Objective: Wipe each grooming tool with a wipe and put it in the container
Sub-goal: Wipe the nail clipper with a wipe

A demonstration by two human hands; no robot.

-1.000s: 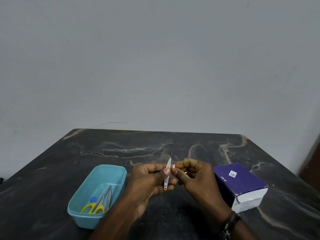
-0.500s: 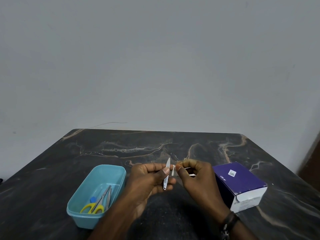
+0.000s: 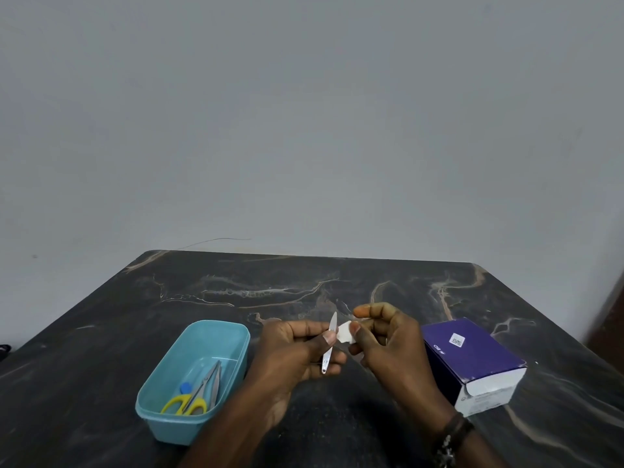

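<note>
My left hand (image 3: 297,352) pinches a slim metal grooming tool (image 3: 329,342), held nearly upright with its pointed tip up. Just to its right, my right hand (image 3: 385,342) pinches a small white wipe (image 3: 345,333) between thumb and fingers; the wipe sits beside the tool's upper half, close to touching it. The light blue container (image 3: 162,413) stands on the table to the left of my hands. Inside it lie yellow-handled scissors (image 3: 189,401), a metal tool and a small blue item.
A purple and white box (image 3: 472,359) stands on the dark marbled table (image 3: 101,332) to the right of my hands. A grey wall rises behind the table's far edge. A dark bracelet sits on my right wrist.
My right hand has opened up a little and drawn the wipe slightly away from the tool, so more of the wipe shows. My left hand holds the tool in the same place.
</note>
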